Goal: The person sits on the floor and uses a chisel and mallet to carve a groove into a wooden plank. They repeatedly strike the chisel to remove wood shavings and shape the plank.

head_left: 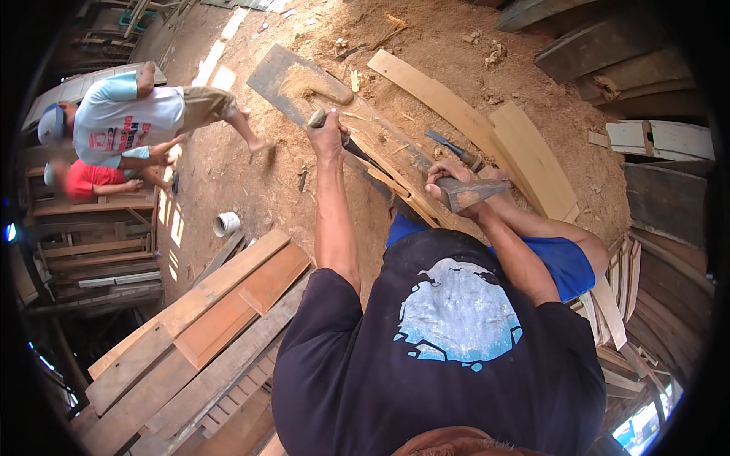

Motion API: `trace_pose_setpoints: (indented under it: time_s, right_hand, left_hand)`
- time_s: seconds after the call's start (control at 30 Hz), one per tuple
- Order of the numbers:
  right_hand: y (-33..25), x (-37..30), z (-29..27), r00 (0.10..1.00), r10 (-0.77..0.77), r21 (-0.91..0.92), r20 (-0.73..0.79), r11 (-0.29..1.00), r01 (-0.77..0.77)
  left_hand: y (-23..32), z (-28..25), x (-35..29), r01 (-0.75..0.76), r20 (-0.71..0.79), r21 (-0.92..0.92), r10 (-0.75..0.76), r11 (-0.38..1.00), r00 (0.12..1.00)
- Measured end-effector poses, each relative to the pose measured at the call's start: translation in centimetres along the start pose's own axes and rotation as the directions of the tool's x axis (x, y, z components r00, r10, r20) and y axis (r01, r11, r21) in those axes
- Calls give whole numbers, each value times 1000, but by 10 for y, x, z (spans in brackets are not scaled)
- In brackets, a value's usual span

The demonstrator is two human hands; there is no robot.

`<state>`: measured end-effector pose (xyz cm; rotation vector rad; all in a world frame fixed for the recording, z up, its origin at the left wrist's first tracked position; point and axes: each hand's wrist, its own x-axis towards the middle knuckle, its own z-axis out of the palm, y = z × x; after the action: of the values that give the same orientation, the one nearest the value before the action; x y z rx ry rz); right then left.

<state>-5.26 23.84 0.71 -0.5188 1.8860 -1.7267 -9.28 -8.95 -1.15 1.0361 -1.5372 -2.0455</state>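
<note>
My left hand (328,140) is closed around the handle of a chisel (318,118), whose dark blade slants down to the right. Below it lies a narrow length of wood (407,191) with pale cut edges, running toward my lap. My right hand (442,182) grips a tapered wooden mallet (477,193) above my right leg, apart from the chisel. A second chisel (454,149), with a dark blade and wooden handle, rests just beyond the right hand. Under the work is a worn plank (275,72) strewn with shavings.
Curved pale boards (441,99) lie on the sawdust-covered floor to the right. Stacked planks (220,319) stand at my left, near a white bucket (226,223). Two people, one in a white shirt (129,114), one in red (91,179), are at the far left. Dark timber (631,68) lines the right.
</note>
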Motion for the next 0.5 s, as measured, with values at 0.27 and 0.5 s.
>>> trace_pose_setpoints:
  time_s: [0.27,0.5]
  right_hand:
    - [6,7,2,999,-42,32,14,999,41]
    - [10,6,-1,998,-65,-58,24,996,67]
  left_hand:
    - [-24,7,-23,-101,-79,56,106,993,991]
    - [131,37,-96,-44,561,155,-52,987,826]
